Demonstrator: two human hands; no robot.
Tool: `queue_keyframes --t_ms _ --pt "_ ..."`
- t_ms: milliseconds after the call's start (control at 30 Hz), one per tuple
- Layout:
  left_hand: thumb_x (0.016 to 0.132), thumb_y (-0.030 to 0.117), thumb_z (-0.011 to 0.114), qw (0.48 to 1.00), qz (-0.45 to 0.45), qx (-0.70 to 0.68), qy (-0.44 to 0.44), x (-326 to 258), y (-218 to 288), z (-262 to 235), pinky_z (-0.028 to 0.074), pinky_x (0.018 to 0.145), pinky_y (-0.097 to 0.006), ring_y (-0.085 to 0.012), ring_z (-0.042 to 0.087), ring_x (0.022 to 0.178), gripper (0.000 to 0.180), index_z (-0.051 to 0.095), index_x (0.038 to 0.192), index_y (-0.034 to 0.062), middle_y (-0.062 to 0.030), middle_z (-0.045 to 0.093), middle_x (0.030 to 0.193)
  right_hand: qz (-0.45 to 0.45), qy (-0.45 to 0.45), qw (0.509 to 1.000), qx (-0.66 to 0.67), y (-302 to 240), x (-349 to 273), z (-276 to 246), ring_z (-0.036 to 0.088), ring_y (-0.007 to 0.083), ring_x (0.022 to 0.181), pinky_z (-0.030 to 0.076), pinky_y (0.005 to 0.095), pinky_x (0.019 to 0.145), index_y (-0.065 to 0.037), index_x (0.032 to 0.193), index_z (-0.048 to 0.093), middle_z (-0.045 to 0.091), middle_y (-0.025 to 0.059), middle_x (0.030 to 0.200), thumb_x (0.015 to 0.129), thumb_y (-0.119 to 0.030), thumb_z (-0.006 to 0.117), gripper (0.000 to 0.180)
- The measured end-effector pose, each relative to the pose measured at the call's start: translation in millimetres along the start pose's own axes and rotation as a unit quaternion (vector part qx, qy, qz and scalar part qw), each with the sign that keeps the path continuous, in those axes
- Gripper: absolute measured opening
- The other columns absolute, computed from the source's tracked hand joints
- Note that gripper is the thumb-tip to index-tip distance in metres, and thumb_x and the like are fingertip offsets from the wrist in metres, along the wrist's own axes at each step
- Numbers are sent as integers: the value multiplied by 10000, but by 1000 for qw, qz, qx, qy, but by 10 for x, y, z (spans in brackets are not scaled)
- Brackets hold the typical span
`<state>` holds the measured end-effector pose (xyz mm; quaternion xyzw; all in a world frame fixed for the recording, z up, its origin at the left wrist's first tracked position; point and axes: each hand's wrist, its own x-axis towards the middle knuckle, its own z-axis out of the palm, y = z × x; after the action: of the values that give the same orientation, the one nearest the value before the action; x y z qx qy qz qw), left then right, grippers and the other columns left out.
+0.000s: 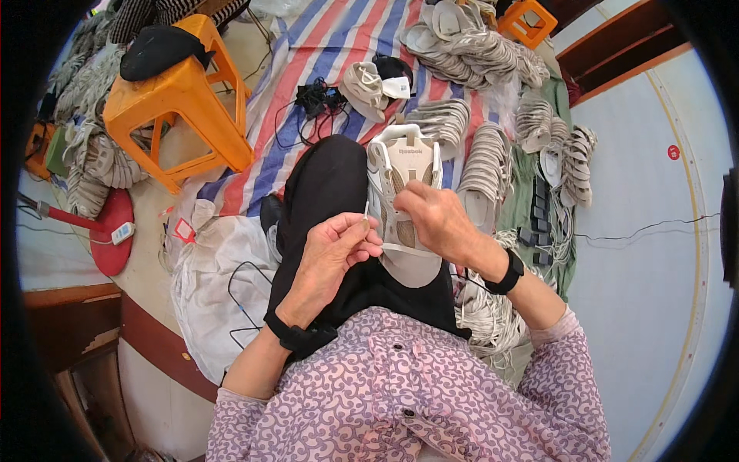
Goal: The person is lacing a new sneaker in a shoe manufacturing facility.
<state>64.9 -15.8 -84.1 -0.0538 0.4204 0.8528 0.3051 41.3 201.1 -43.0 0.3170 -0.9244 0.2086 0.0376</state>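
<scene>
A beige and white shoe upper (pixel 410 269) lies across my lap, its toe toward me and its tongue (pixel 412 158) pointing away. My left hand (pixel 332 250) is beside its left edge, thumb and fingers pinched on a thin white shoelace (pixel 367 206) whose end sticks up above the fingertips. A length of white lace also crosses the upper just above the toe. Over the right eyelet side rests my right hand (pixel 445 223), fingers curled and closed; what they grip is hidden beneath them.
Stacks of pale shoe uppers (pixel 486 169) stand to the right and far right (pixel 446 42) on a striped sheet (pixel 269 165). White laces (pixel 493 316) heap beside my right leg. An orange stool (pixel 173 100) bearing a black cap stands far left, near a red round base (pixel 115 246) and a white sack (pixel 215 285).
</scene>
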Motion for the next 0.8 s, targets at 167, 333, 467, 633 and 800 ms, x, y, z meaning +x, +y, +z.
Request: queue_keyframes --t_ms 167,333,467,633,800 --pt "1002 230 573 1000 6 12 11 67 13 50 512 683 -165 -74 663 776 278 633 1143 -2 -45 686 907 60 29 981 182 -319 330 -416 611 122 678 468 268 589 24 834 609 622 72 778 765 137 591 134" --pt "1004 204 566 1000 19 20 -10 264 109 303 523 704 -172 -87 673 821 334 590 1252 -19 -72 692 946 163 23 913 374 -11 370 -437 623 63 787 491 202 660 9 893 630 638 4 844 825 104 605 119" --pt "1003 210 570 999 9 26 -23 393 95 413 523 701 -167 -89 676 806 325 601 1229 -22 -73 697 947 206 37 855 474 176 344 -352 627 61 770 508 199 687 5 922 627 643 18 874 833 69 648 112" --pt "1001 233 576 998 7 52 -27 488 124 424 521 684 -179 -90 675 775 289 655 1120 -19 -55 698 902 216 73 830 509 224 306 -306 599 53 713 479 192 624 2 925 631 643 4 875 847 29 663 89" --pt "990 250 597 994 39 100 11 497 128 435 458 607 -141 -37 612 691 259 663 1048 7 -5 669 829 276 139 809 500 302 178 -319 521 32 637 409 181 552 -23 943 649 633 -16 867 879 -49 690 80"
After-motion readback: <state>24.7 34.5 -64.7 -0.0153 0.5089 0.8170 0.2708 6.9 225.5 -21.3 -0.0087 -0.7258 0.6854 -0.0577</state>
